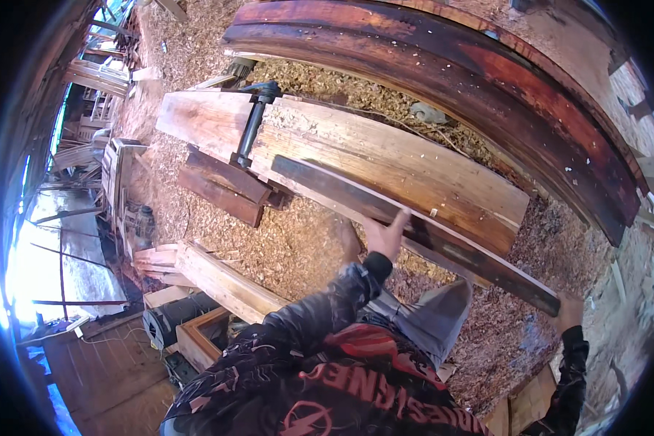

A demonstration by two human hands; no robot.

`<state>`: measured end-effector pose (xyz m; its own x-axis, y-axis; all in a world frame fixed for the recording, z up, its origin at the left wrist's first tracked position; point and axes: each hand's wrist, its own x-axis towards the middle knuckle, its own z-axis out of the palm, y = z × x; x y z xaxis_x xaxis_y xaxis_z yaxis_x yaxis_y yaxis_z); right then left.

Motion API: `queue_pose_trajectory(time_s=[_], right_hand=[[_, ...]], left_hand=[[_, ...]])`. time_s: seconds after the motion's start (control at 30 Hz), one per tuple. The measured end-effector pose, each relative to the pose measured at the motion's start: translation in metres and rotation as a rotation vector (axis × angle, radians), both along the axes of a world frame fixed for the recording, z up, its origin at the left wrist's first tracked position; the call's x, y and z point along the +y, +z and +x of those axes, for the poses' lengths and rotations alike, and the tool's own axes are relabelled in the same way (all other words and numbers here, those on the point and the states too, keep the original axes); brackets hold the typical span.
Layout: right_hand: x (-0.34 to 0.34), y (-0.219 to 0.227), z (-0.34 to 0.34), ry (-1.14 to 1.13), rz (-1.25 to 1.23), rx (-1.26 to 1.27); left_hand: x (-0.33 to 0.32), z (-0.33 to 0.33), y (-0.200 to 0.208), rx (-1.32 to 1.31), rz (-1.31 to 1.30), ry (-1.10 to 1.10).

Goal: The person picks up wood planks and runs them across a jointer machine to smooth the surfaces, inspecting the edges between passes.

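A long, dark-faced wooden board (465, 248) lies aslant along the near edge of a pale wooden workbench plank (385, 156). My left hand (386, 236) grips it near its middle, thumb over the upper edge and the other fingers hidden. At its right end my right hand (570, 312) is wrapped around the tip, beyond the end of the bench. A dark metal bar clamp (253, 125) crosses the bench to the left of the board's far end. Below the clamp, short reddish-brown wood pieces (225, 190) are fixed against the bench's near side.
Thick curved dark-red timbers (443, 65) lie beyond the bench. Wood shavings (298, 236) cover the ground. A pale beam (225, 280) reaches in at the lower left, near a dark cylindrical machine (174, 317) and a wooden frame (200, 336). Stacked lumber stands at the far left.
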<state>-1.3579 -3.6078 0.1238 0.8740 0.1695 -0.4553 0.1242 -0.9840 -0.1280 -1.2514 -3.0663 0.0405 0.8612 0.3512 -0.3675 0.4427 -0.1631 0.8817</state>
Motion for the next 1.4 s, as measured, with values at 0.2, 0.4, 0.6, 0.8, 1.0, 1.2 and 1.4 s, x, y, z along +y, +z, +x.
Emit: queue_pose_trajectory(time_s=[0.2, 0.4, 0.6, 0.8, 1.0, 1.2, 1.4], right_hand=[[0.122, -0.008, 0.018, 0.004, 0.23, -0.136], [0.195, -0.011, 0.054, 0.143, 0.286, -0.221], [0.26, -0.021, 0.097, 0.286, 0.416, -0.199], [0.301, -0.011, 0.128, 0.344, 0.362, -0.116], [0.34, -0.017, 0.146, 0.37, 0.392, -0.101], [0.405, -0.026, 0.168, 0.335, 0.49, -0.112], [0.443, -0.033, 0.188, 0.389, 0.493, -0.118]], left_hand=[[0.068, 0.084, -0.009, 0.115, 0.436, 0.374], [0.164, 0.112, -0.02, 0.191, 0.583, 0.476], [0.241, 0.127, 0.0, 0.257, 0.71, 0.49], [0.263, 0.165, -0.001, 0.316, 0.621, 0.406], [0.214, 0.151, -0.031, 0.29, 0.899, 0.436], [0.244, 0.189, -0.011, 0.474, 1.031, 0.468], [0.277, 0.213, -0.013, 0.482, 1.039, 0.522]])
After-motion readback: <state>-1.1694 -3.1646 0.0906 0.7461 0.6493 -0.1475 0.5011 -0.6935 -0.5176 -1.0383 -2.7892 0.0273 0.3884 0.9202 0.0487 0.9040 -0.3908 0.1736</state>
